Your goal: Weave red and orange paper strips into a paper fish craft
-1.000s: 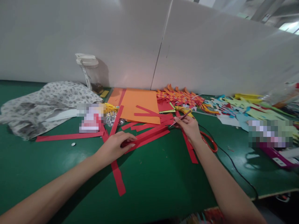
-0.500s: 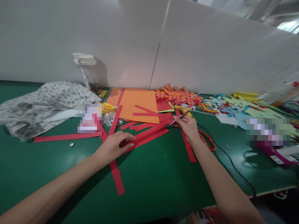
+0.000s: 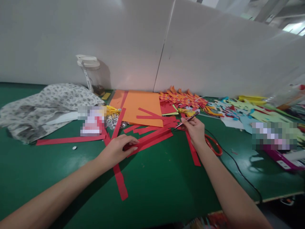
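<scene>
My left hand [image 3: 121, 148] is closed over the near left end of a folded red paper strip [image 3: 154, 140], thumb and fingers curled around it. The strip lies slanted on the green table, with a crease along its length. In my right hand [image 3: 194, 130] is a slim, dark, pointed tool [image 3: 190, 117], pinched like a pen; its exact kind is unclear. Its tip is at the far right end of the folded strip. More red paper strips [image 3: 120, 183] lie around both hands, one of them passing under my left wrist.
Behind the strips lie orange paper sheets [image 3: 143, 101] and woven red-orange paper pieces [image 3: 181, 95]. A patterned cloth [image 3: 52, 98] and lidded bottle [image 3: 91, 73] are at left. Orange-handled scissors [image 3: 218, 148], a black cable [image 3: 235, 167] and paper scraps [image 3: 243, 109] are at right.
My right hand has moved slightly right, and the tool has shifted with it. My left hand stays on the folded strip.
</scene>
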Action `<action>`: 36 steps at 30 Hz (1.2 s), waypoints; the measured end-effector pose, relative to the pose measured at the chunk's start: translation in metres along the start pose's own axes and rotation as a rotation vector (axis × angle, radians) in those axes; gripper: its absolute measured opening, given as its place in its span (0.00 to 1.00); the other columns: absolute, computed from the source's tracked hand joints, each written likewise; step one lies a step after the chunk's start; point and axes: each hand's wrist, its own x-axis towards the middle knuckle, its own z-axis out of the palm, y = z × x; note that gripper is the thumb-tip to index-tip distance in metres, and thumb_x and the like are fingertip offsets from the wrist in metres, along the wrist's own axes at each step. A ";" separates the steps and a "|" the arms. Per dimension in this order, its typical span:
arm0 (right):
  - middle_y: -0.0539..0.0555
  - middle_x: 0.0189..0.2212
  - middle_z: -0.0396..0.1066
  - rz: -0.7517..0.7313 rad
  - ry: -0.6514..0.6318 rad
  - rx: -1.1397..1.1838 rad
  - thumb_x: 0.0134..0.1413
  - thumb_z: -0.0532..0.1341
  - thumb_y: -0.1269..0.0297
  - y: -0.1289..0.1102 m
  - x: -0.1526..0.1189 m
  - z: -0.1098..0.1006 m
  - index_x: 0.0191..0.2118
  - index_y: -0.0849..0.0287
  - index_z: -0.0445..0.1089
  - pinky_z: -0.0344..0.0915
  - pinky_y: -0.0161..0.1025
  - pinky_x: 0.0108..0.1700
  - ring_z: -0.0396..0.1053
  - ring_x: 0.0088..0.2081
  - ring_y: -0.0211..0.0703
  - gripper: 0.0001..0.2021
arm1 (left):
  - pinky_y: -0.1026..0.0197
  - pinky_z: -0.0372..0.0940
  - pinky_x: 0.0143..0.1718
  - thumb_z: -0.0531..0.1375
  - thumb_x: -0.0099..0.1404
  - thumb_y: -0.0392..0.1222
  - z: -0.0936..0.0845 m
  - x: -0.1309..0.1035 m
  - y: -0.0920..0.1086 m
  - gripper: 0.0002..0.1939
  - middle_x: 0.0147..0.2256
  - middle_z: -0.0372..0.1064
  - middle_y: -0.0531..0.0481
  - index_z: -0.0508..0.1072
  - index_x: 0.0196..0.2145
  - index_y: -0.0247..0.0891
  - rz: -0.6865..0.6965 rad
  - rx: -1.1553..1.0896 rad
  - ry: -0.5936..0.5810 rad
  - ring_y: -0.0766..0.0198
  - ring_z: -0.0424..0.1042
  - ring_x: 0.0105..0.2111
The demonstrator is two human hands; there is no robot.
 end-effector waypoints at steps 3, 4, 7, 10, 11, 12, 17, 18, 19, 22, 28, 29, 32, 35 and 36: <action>0.48 0.22 0.71 0.010 0.071 0.050 0.38 0.68 0.49 -0.008 -0.005 0.003 0.33 0.58 0.68 0.72 0.40 0.34 0.73 0.28 0.44 0.20 | 0.63 0.67 0.35 0.57 0.63 0.40 0.000 0.000 0.000 0.07 0.34 0.71 0.52 0.71 0.40 0.42 -0.005 0.000 -0.007 0.65 0.69 0.34; 0.48 0.22 0.71 0.018 0.071 0.062 0.36 0.69 0.50 -0.011 -0.006 0.004 0.32 0.58 0.69 0.72 0.41 0.33 0.73 0.28 0.44 0.20 | 0.63 0.67 0.35 0.57 0.63 0.41 0.000 0.000 0.000 0.07 0.34 0.71 0.52 0.71 0.40 0.42 -0.005 0.002 -0.007 0.65 0.69 0.34; 0.49 0.21 0.71 0.054 0.036 0.083 0.33 0.70 0.50 -0.019 -0.011 0.007 0.30 0.58 0.69 0.72 0.41 0.31 0.72 0.24 0.44 0.20 | 0.63 0.67 0.34 0.58 0.63 0.41 0.000 0.000 0.000 0.07 0.33 0.71 0.52 0.71 0.40 0.42 -0.001 0.000 -0.006 0.65 0.70 0.34; 0.48 0.19 0.71 0.063 0.034 0.044 0.32 0.71 0.51 -0.025 -0.013 0.007 0.28 0.58 0.69 0.71 0.41 0.29 0.72 0.23 0.44 0.19 | 0.63 0.67 0.34 0.57 0.63 0.41 0.000 0.000 -0.001 0.08 0.33 0.71 0.52 0.71 0.40 0.43 0.011 -0.002 0.002 0.65 0.70 0.34; 0.48 0.19 0.71 0.044 0.054 0.021 0.33 0.70 0.51 -0.026 -0.013 0.006 0.28 0.58 0.69 0.70 0.41 0.29 0.72 0.24 0.45 0.18 | 0.63 0.67 0.34 0.57 0.63 0.41 0.000 0.000 -0.001 0.08 0.34 0.71 0.52 0.71 0.40 0.43 0.014 0.000 0.008 0.65 0.70 0.34; 0.48 0.19 0.71 0.018 0.078 0.001 0.35 0.70 0.52 -0.028 -0.014 0.005 0.29 0.57 0.69 0.70 0.40 0.30 0.72 0.25 0.45 0.17 | 0.63 0.67 0.34 0.57 0.63 0.41 0.000 0.000 -0.001 0.08 0.34 0.71 0.52 0.71 0.40 0.43 0.015 0.002 0.014 0.65 0.70 0.34; 0.50 0.22 0.72 -0.041 0.051 0.046 0.38 0.69 0.52 -0.038 -0.027 0.013 0.29 0.56 0.67 0.70 0.41 0.33 0.73 0.28 0.45 0.16 | 0.62 0.68 0.35 0.58 0.62 0.41 0.000 0.000 0.002 0.07 0.34 0.71 0.51 0.70 0.40 0.42 -0.001 0.019 0.034 0.65 0.70 0.34; 0.50 0.23 0.72 -0.019 0.003 0.058 0.38 0.69 0.52 -0.042 -0.033 0.018 0.29 0.56 0.67 0.70 0.41 0.33 0.73 0.27 0.46 0.16 | 0.62 0.68 0.35 0.58 0.62 0.41 0.000 0.000 0.003 0.07 0.34 0.71 0.51 0.70 0.40 0.41 -0.004 0.023 0.032 0.65 0.70 0.35; 0.51 0.23 0.73 0.003 -0.041 0.074 0.37 0.69 0.52 -0.046 -0.040 0.024 0.30 0.56 0.66 0.70 0.42 0.33 0.73 0.27 0.46 0.17 | 0.62 0.68 0.35 0.58 0.62 0.41 -0.001 0.000 0.003 0.07 0.35 0.71 0.51 0.70 0.39 0.41 -0.007 0.028 0.029 0.65 0.70 0.35; 0.52 0.25 0.73 0.044 -0.242 0.133 0.36 0.70 0.53 -0.057 -0.063 0.044 0.30 0.56 0.65 0.71 0.42 0.34 0.73 0.29 0.46 0.18 | 0.61 0.68 0.36 0.58 0.62 0.41 -0.001 0.000 0.004 0.07 0.36 0.71 0.50 0.70 0.40 0.41 -0.015 0.048 0.020 0.64 0.70 0.36; 0.51 0.24 0.72 0.034 -0.385 0.147 0.37 0.70 0.54 -0.064 -0.083 0.061 0.27 0.56 0.65 0.69 0.40 0.33 0.72 0.29 0.45 0.16 | 0.59 0.68 0.37 0.58 0.63 0.40 -0.001 0.000 0.004 0.08 0.37 0.71 0.50 0.69 0.41 0.41 -0.006 0.060 -0.008 0.62 0.70 0.38; 0.51 0.24 0.72 0.025 -0.364 0.132 0.37 0.70 0.54 -0.062 -0.080 0.060 0.27 0.57 0.65 0.69 0.40 0.33 0.72 0.29 0.45 0.16 | 0.59 0.68 0.37 0.59 0.63 0.41 -0.001 0.001 0.004 0.08 0.37 0.71 0.50 0.70 0.41 0.41 -0.008 0.055 -0.012 0.62 0.70 0.38; 0.52 0.24 0.71 0.003 -0.226 0.037 0.37 0.70 0.53 -0.054 -0.063 0.046 0.28 0.58 0.66 0.68 0.40 0.32 0.71 0.29 0.45 0.17 | 0.59 0.68 0.38 0.58 0.63 0.41 -0.002 0.001 0.005 0.08 0.38 0.71 0.50 0.70 0.41 0.41 -0.019 0.036 -0.018 0.62 0.69 0.39; 0.51 0.23 0.70 -0.011 -0.088 -0.021 0.33 0.71 0.52 -0.046 -0.045 0.028 0.27 0.58 0.65 0.68 0.41 0.30 0.70 0.26 0.45 0.19 | 0.59 0.68 0.38 0.58 0.63 0.42 -0.002 0.000 0.005 0.08 0.38 0.71 0.50 0.70 0.41 0.41 -0.028 0.033 -0.018 0.62 0.69 0.39; 0.50 0.22 0.70 -0.020 -0.043 -0.026 0.32 0.71 0.52 -0.044 -0.040 0.023 0.27 0.58 0.65 0.68 0.41 0.30 0.70 0.26 0.45 0.19 | 0.59 0.67 0.38 0.58 0.63 0.42 -0.002 0.000 0.005 0.08 0.38 0.71 0.50 0.70 0.41 0.41 -0.029 0.034 -0.019 0.62 0.69 0.39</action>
